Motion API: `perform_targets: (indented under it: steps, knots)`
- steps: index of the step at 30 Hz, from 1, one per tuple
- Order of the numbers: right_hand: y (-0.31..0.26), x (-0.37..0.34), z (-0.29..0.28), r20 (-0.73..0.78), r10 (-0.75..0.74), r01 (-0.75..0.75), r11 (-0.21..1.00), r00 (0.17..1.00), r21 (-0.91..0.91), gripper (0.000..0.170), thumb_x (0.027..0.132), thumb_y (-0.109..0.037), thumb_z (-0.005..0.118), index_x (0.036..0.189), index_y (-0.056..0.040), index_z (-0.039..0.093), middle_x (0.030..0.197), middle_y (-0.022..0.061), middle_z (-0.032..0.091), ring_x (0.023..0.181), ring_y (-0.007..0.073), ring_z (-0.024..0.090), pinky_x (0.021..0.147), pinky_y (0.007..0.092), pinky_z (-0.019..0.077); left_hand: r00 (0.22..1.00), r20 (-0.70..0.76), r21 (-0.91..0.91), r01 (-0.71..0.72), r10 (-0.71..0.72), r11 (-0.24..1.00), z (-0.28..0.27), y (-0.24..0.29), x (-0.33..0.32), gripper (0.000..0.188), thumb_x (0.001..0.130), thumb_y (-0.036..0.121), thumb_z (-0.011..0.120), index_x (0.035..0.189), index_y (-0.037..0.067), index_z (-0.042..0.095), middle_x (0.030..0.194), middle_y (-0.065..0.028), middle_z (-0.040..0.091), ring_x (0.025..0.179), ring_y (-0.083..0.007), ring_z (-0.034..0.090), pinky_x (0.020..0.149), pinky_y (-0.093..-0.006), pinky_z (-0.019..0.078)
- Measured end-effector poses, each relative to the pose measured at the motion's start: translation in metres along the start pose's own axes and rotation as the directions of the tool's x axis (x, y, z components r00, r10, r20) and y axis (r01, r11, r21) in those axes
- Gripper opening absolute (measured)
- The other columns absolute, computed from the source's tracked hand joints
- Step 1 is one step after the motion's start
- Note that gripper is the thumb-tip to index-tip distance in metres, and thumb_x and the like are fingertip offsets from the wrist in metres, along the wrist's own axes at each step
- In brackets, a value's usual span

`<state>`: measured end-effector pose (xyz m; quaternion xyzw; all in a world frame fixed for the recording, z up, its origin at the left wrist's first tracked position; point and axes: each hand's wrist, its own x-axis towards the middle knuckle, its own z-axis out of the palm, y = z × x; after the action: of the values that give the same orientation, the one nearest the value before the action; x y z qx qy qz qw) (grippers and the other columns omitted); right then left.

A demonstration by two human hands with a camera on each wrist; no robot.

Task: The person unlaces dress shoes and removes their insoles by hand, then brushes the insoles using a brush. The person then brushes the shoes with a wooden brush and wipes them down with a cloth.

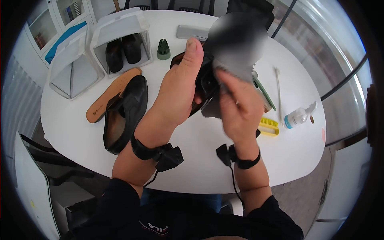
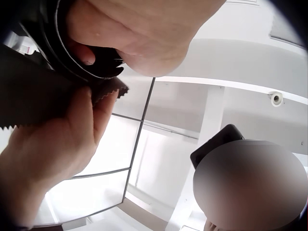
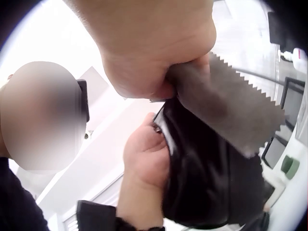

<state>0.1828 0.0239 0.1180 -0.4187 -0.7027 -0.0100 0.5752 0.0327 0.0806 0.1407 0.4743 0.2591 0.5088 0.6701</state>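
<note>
My left hand grips a black leather shoe lifted over the table, its thumb pointing up along the opening. In the left wrist view the fingers reach inside the shoe. A dark grey cloth with zigzag edges is pinched in my right hand, lying against the shoe's leather. Part of the shoe is hidden behind both hands and the cloth in the head view. A matching black shoe stands on the table left of my left forearm, beside a tan insole.
Two clear-fronted boxes stand at the back left, one holding black shoes. A green bristled brush stands beside them. On the right lie a yellow brush, a green-backed brush, a thin white stick and a spray bottle.
</note>
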Motion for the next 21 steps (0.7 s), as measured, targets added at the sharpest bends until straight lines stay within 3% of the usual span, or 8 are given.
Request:
perform_targets:
  steps: [3,5,6,9,13,19,20,21]
  knots:
    - [-0.001,-0.003,0.010,0.039,-0.203,0.200,0.977,0.978,0.072,0.035,0.081,0.002,0.066,0.113,-0.0043,0.079,0.090,0.0106,0.077,0.070,0.0266,0.069,0.073,0.0316,0.0531,0.994,0.097,0.048,-0.045,0.041,0.998,-0.005,-0.003,0.005,0.076,0.102,0.076,0.043,0.112,0.006,0.070,0.086,0.0028,0.065,0.066,-0.0061,0.054,0.053,-0.0228,0.0416]
    - [-0.003,0.001,-0.004,0.133,-0.160,0.170,0.983,0.978,-0.065,0.036,0.080,0.005,0.064,0.112,-0.0030,0.078,0.090,0.0121,0.076,0.076,0.0286,0.070,0.077,0.0324,0.0539,0.963,0.196,-0.031,-0.182,0.184,0.983,0.000,-0.002,0.004,0.078,0.109,0.067,0.032,0.143,0.002,0.057,0.130,-0.0072,0.069,0.114,-0.0154,0.068,0.098,-0.0311,0.0535]
    - [-0.001,0.001,-0.005,0.133,-0.164,0.174,0.983,0.977,-0.064,0.036,0.080,0.005,0.064,0.112,-0.0030,0.078,0.090,0.0121,0.076,0.076,0.0286,0.070,0.077,0.0324,0.0539,0.957,0.240,-0.021,-0.165,0.165,0.986,0.000,-0.002,0.001,0.081,0.110,0.065,0.028,0.151,-0.001,0.050,0.146,-0.0110,0.060,0.133,-0.0217,0.058,0.115,-0.0367,0.0437]
    - [0.002,0.006,-0.006,0.010,-0.119,0.119,0.990,0.993,-0.075,0.038,0.079,0.007,0.061,0.113,-0.0021,0.077,0.096,0.0147,0.075,0.083,0.0312,0.071,0.081,0.0343,0.0543,0.953,0.206,0.032,-0.231,0.220,0.972,-0.001,-0.003,0.000,0.076,0.109,0.066,0.030,0.139,-0.001,0.053,0.132,-0.0087,0.059,0.122,-0.0198,0.056,0.106,-0.0357,0.0434]
    - [0.003,0.009,-0.001,-0.010,-0.272,0.270,0.959,0.962,-0.092,0.041,0.070,0.009,0.062,0.106,-0.0046,0.078,0.102,0.0139,0.073,0.078,0.0297,0.070,0.064,0.0348,0.0552,0.940,0.175,0.165,-0.323,0.294,0.932,-0.003,-0.008,0.000,0.072,0.109,0.067,0.035,0.116,0.000,0.059,0.106,-0.0042,0.057,0.100,-0.0158,0.052,0.087,-0.0337,0.0426]
    - [-0.002,0.012,-0.010,0.097,-0.273,0.289,0.903,0.957,-0.317,0.029,0.066,0.006,0.068,0.092,-0.0049,0.075,0.086,0.0097,0.059,0.071,0.0274,0.063,0.056,0.0360,0.0494,0.896,0.123,0.353,-0.442,0.427,0.825,-0.007,-0.015,-0.001,0.077,0.107,0.068,0.041,0.081,0.001,0.068,0.066,0.0025,0.054,0.068,-0.0098,0.046,0.060,-0.0307,0.0415]
    - [0.001,0.013,-0.011,0.070,-0.283,0.289,0.889,0.957,-0.355,0.027,0.065,0.005,0.069,0.090,-0.0039,0.073,0.083,0.0093,0.054,0.069,0.0269,0.061,0.055,0.0364,0.0483,0.896,0.126,0.353,-0.441,0.425,0.825,-0.004,-0.012,0.000,0.077,0.107,0.068,0.041,0.081,0.001,0.068,0.066,0.0025,0.054,0.068,-0.0098,0.046,0.060,-0.0307,0.0415]
    - [0.003,0.013,-0.011,0.047,-0.297,0.291,0.873,0.954,-0.391,0.025,0.064,0.005,0.070,0.087,-0.0030,0.072,0.081,0.0089,0.050,0.068,0.0264,0.059,0.054,0.0369,0.0471,0.908,0.077,0.110,-0.419,0.413,0.901,0.001,-0.007,0.000,0.074,0.108,0.067,0.038,0.096,0.001,0.068,0.080,-0.0013,0.060,0.077,-0.0122,0.053,0.068,-0.0320,0.0456]
